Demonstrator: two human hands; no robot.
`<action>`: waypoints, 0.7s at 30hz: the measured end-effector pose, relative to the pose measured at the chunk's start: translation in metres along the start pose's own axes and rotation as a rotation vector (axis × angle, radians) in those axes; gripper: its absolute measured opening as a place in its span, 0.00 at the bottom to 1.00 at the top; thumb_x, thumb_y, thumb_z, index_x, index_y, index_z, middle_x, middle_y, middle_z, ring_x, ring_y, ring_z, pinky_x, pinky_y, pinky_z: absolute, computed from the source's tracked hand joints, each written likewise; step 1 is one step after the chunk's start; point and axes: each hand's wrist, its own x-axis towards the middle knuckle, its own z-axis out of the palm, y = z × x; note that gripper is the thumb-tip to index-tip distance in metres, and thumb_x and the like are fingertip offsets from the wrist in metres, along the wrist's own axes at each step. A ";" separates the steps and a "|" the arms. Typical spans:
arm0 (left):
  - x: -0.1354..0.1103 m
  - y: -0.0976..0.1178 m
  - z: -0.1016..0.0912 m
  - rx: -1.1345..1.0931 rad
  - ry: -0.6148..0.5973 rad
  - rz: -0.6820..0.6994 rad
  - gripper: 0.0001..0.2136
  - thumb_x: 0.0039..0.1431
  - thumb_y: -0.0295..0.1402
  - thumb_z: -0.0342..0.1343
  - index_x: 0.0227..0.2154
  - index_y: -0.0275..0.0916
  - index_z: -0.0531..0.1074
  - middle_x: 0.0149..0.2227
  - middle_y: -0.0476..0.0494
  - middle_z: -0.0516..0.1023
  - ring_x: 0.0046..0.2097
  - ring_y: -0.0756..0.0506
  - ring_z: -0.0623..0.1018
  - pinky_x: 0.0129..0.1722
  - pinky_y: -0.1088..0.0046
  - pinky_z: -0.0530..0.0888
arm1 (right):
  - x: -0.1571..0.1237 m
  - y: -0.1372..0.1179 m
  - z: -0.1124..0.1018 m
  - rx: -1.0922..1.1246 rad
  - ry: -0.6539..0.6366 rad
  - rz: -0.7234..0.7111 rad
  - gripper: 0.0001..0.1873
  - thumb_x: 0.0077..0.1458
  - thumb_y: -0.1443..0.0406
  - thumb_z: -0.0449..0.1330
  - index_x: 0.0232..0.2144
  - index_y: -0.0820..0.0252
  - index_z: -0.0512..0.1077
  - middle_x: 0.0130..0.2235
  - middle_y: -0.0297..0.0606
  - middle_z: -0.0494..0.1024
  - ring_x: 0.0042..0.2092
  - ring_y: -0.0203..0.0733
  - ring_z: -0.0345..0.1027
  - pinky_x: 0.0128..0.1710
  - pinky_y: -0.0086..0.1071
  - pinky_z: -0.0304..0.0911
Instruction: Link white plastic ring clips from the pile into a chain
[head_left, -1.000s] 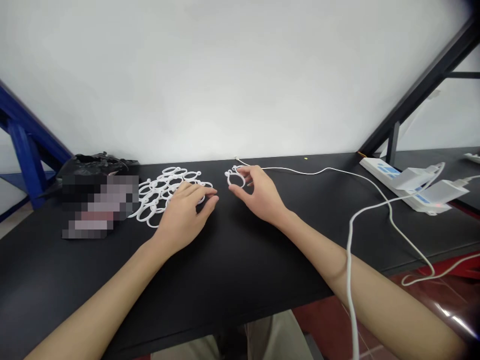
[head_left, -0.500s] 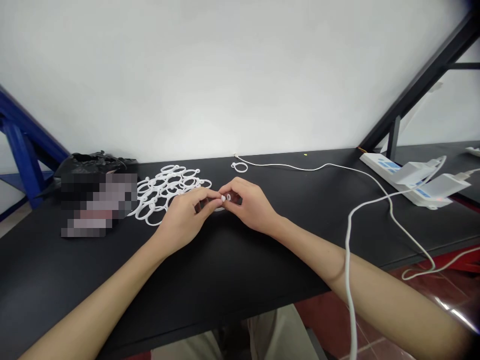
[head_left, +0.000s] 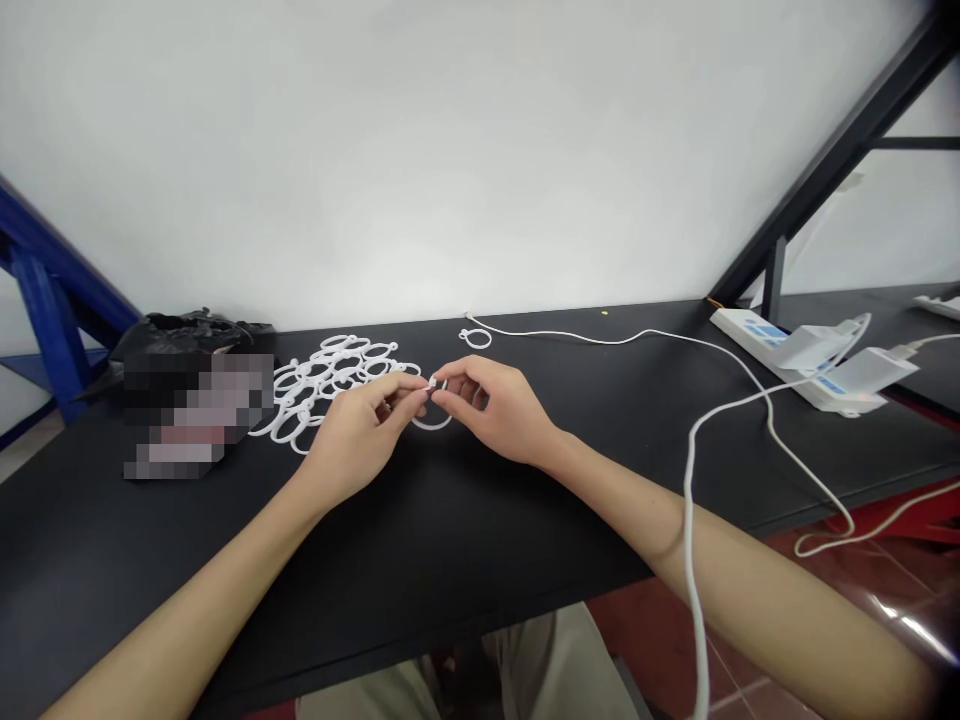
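My left hand [head_left: 367, 430] and my right hand [head_left: 499, 408] meet over the black table, fingertips almost touching. Between them is a white plastic ring [head_left: 432, 426] with a small eyelet, like a curtain ring; its lower curve shows beneath my fingers. Thumb and forefinger of my left hand pinch a tiny white piece at its top. On the other side, my right fingertips close on the small eyelet part. Fingers hide most of this ring. Just left of my left hand lies a pile of similar white rings [head_left: 345, 352], overlapping one another.
One single ring [head_left: 478, 338] lies near the wall, beside the end of a white cable [head_left: 600, 341]. Another cable loop crosses over my right forearm. At the right sits a white power strip [head_left: 757, 330] with adapters. A black plastic bag [head_left: 180, 330] and a blurred-out item are at the left.
Both hands have shifted slightly left, and the small parts at my fingertips have turned. More of the held ring's lower curve now shows below the fingers.
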 end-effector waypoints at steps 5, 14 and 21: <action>0.000 0.003 -0.001 0.071 -0.011 0.031 0.12 0.63 0.44 0.51 0.37 0.45 0.76 0.30 0.52 0.80 0.30 0.49 0.74 0.31 0.74 0.68 | -0.001 -0.006 -0.002 0.111 -0.075 0.012 0.11 0.61 0.61 0.59 0.45 0.58 0.74 0.36 0.34 0.77 0.30 0.31 0.68 0.32 0.27 0.65; -0.002 0.006 0.001 0.198 0.015 0.084 0.13 0.63 0.45 0.50 0.43 0.44 0.72 0.41 0.47 0.80 0.39 0.45 0.76 0.38 0.70 0.70 | 0.000 -0.007 -0.001 0.255 -0.113 0.176 0.14 0.59 0.53 0.60 0.33 0.59 0.73 0.29 0.31 0.76 0.27 0.32 0.70 0.30 0.27 0.65; -0.005 0.005 0.003 0.300 -0.057 0.223 0.19 0.62 0.47 0.50 0.49 0.42 0.69 0.46 0.42 0.75 0.49 0.39 0.72 0.49 0.59 0.70 | 0.001 -0.006 -0.002 0.196 -0.050 0.187 0.10 0.59 0.59 0.61 0.29 0.59 0.72 0.26 0.29 0.76 0.25 0.31 0.67 0.28 0.26 0.62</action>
